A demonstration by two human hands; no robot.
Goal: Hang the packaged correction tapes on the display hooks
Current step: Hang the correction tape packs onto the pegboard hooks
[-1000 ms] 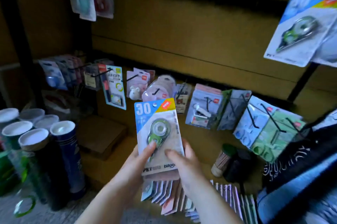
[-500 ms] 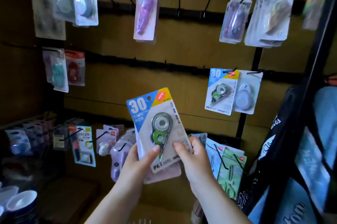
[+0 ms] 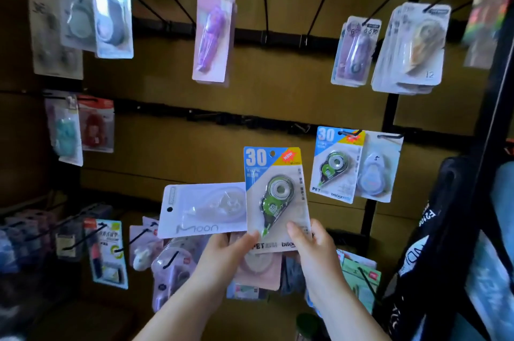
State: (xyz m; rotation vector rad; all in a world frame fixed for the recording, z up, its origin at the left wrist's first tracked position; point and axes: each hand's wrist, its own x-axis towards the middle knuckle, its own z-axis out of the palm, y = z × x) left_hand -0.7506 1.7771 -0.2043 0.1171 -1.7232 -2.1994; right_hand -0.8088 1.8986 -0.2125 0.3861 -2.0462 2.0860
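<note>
At the display wall, I hold the green "30" correction tape pack upright. My left hand and right hand each pinch a lower corner, thumbs on the printed face. The left hand also seems to grip the white "Moon" pack, which lies sideways just beside the green one. A pinkish pack shows below my thumbs; I cannot tell which fingers carry it.

The green pack is on no hook yet. Its hang hole is free, below and to the left of the matching pack, which hangs from a black hook in the middle row.

I judge the risks as follows:

- **Spare packs slipping:** when the right hand takes the green pack alone, the left hand's loose fan of spares could slip and drop, because they are held at their edges only.
- **Missing the hook:** the hole is small and my grip is at the far end of the card, so the top may flex away from the hook tip and miss it.
- **Knocking other stock:** a push at the wrong angle could knock the matching pack, or the pale pack just beside it, off its hook.
- **Wrong hook:** the two hooks sit close together and the light is dim, so the pack could end up on the wrong one.
</note>
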